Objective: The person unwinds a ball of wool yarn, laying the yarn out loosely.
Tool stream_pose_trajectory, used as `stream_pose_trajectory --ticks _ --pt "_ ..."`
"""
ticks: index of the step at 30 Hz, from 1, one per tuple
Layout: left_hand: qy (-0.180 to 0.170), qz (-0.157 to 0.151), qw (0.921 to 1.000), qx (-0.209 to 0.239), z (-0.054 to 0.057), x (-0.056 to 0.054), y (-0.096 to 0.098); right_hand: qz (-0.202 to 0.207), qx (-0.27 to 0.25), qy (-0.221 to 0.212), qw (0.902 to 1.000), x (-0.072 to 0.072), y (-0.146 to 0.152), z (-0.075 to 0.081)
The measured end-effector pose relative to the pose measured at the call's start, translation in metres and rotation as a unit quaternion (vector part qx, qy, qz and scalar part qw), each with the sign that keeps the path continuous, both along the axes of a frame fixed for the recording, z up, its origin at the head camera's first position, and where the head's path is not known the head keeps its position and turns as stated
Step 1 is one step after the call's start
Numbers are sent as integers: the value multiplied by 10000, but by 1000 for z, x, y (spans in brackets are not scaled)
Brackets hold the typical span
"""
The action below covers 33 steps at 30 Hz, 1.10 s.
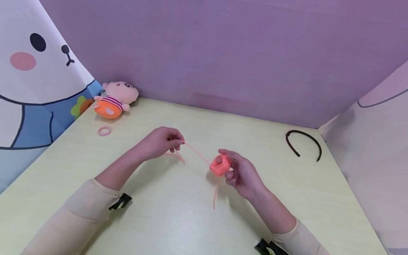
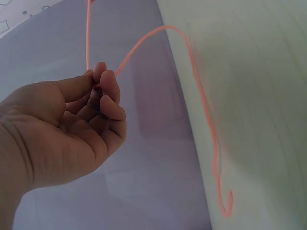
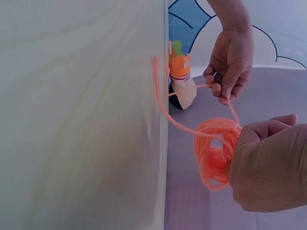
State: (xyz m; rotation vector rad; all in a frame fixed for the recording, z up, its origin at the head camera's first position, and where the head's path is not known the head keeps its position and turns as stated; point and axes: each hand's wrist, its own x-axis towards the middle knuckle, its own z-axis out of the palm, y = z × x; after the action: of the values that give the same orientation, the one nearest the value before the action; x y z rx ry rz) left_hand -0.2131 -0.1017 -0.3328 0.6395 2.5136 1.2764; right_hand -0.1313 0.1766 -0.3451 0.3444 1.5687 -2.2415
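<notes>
A small wound ball of coral-orange yarn is held by my right hand, its fingers curled about the ball's right side. In the right wrist view, the yarn ball shows looped strands with a hole in the middle. One loose tail hangs from it toward the table. My left hand pinches a strand of the yarn between thumb and fingertips. That strand runs straight from the ball to the pinch. Beyond the left fingers, the free end arcs over and droops toward the table.
A plush doll in striped top and orange bottoms lies at the back left corner. Near it is a pink ring. A dark headband lies at the right. Purple and patterned panels surround the pale table.
</notes>
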Motion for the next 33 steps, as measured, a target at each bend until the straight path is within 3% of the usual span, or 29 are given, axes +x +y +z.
stream_pose_trajectory --ticks 9,24,28,33 --pt "3 295 9995 -79 -2 -11 -13 -72 166 23 9998 0 0 0" --pt "140 1416 9892 -355 1 -15 -25 196 176 145 9995 0 -1 0" --pt "268 1287 9902 -467 -1 -11 -17 257 161 159 9994 0 -1 0" --pt "26 461 9981 -413 -6 2 5 316 146 164 9993 1 -1 1"
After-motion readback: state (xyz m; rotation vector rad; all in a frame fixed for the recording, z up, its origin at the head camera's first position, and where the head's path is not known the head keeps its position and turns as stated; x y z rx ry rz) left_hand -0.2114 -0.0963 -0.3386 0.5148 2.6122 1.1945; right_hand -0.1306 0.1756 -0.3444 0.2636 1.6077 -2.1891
